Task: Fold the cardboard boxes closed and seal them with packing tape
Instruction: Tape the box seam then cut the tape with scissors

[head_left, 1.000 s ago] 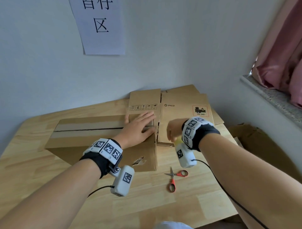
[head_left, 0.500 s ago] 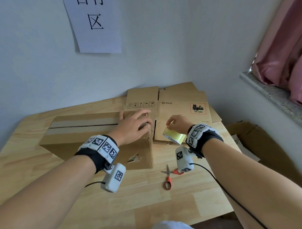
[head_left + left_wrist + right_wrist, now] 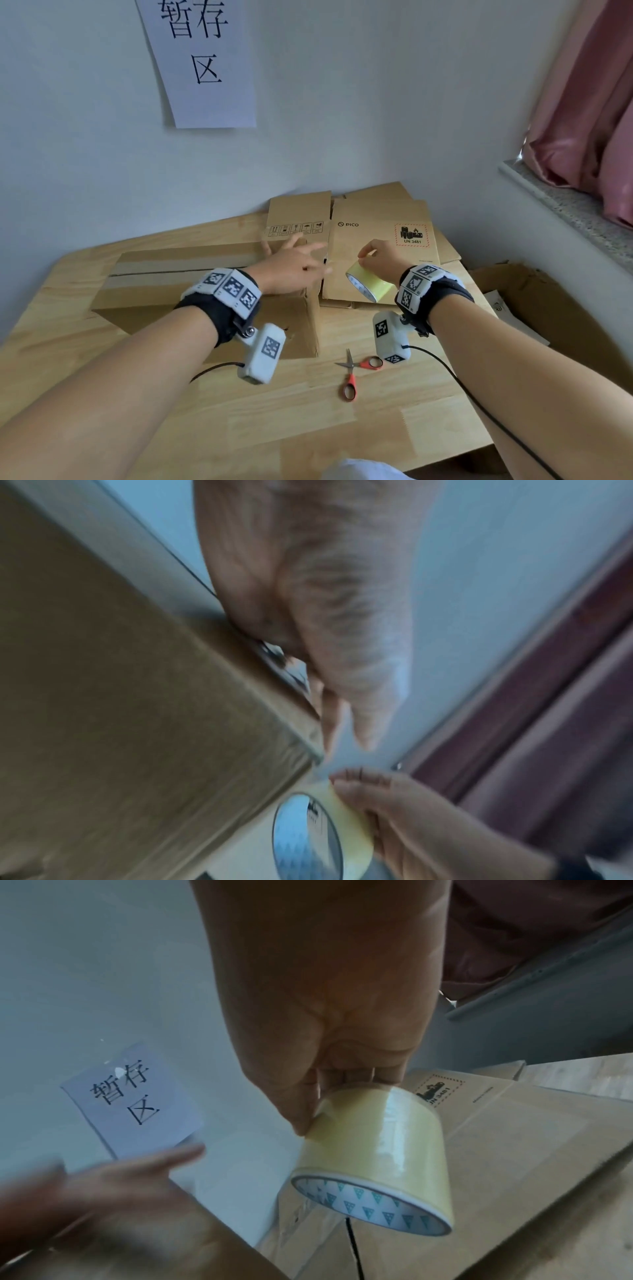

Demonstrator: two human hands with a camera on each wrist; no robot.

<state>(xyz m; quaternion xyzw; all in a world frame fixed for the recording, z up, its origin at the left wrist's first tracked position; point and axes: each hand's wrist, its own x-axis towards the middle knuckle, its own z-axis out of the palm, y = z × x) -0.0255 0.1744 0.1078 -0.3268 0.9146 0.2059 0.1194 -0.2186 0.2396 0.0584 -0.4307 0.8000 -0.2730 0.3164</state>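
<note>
Closed brown cardboard box (image 3: pixel 191 284) lies on the light wooden table (image 3: pixel 308 425), its top seam covered lengthwise by a strip of tape. Left hand (image 3: pixel 291 267) rests on the box's right end, fingers straight and spread, reaching over the edge; it grips nothing. Motion blur in the left wrist view hides the exact contact of the fingertips. Right hand (image 3: pixel 380 257) holds a pale yellow roll of packing tape (image 3: pixel 370 284) just right of the box, thumb and fingers pinching the roll's upper rim; the roll hangs tilted above flattened brown cardboard sheets (image 3: pixel 380 240) printed with "PICO" and a "UN 3481" label, stacked against the wall. Right wrist view shows the roll's white core printed with teal triangles. Orange-handled scissors (image 3: pixel 356 373) lie open on the table, near the box's front corner and apart from both hands. White paper sign (image 3: pixel 202 61) with black characters is stuck on the wall.
</note>
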